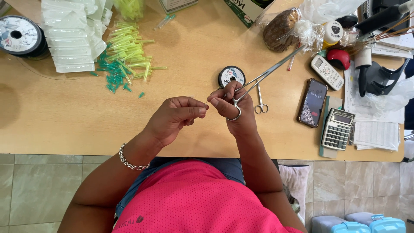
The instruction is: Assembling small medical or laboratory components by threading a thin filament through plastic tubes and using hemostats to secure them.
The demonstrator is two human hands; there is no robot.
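The right hand (235,108) has its fingers clenched through the ring handles of long steel forceps (263,77), tips angled up and away, above the wooden bench (64,116). The left hand (177,114) pinches something too fine to make out — fingertips nearly touching the right's. Behind them lies a small thread spool (231,75); small scissors (260,101) lie just beside.

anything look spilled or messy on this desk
Yes: yellow-green and teal plastic tubes lie scattered in a loose pile on the wooden desk, a few teal ones strayed apart. The right hand holds long steel forceps; the left hand pinches something too fine to tell.
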